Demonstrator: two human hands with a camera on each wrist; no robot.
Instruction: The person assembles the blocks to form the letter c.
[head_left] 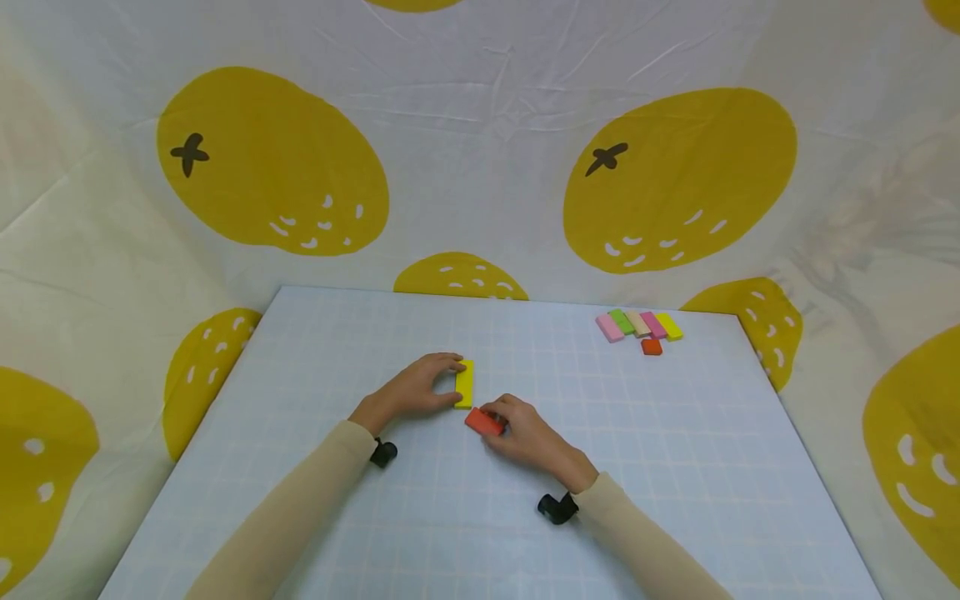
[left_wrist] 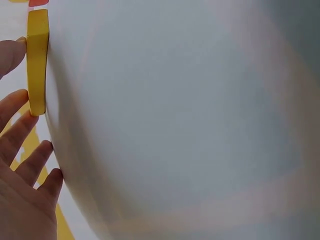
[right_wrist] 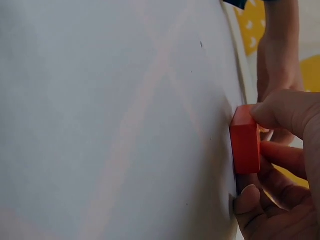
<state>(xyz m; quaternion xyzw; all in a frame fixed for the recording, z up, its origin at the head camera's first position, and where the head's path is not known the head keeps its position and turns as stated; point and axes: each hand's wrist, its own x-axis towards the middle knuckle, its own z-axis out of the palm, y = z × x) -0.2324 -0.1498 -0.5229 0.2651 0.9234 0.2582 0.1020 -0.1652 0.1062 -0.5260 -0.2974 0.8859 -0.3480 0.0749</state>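
Observation:
A yellow rectangular block point(head_left: 465, 384) lies lengthwise away from me near the middle of the table. My left hand point(head_left: 416, 385) holds it from the left, thumb near its close end and fingers at its far end. The left wrist view shows the thumb and fingertips against the yellow block point(left_wrist: 38, 62), other fingers spread below. Just right of and nearer than the yellow block, a red rectangular block point(head_left: 483, 422) sits at an angle. My right hand point(head_left: 528, 433) pinches this red block point(right_wrist: 245, 140) between thumb and fingers; the blocks' corners are close together.
At the table's back right, a pink block point(head_left: 610, 327), green block point(head_left: 621, 322), beige block point(head_left: 637, 323), magenta block point(head_left: 653, 325) and yellow block point(head_left: 669, 327) form a row. A small orange-red block point(head_left: 651, 347) lies before them. Patterned cloth point(head_left: 480, 167) hangs behind the table.

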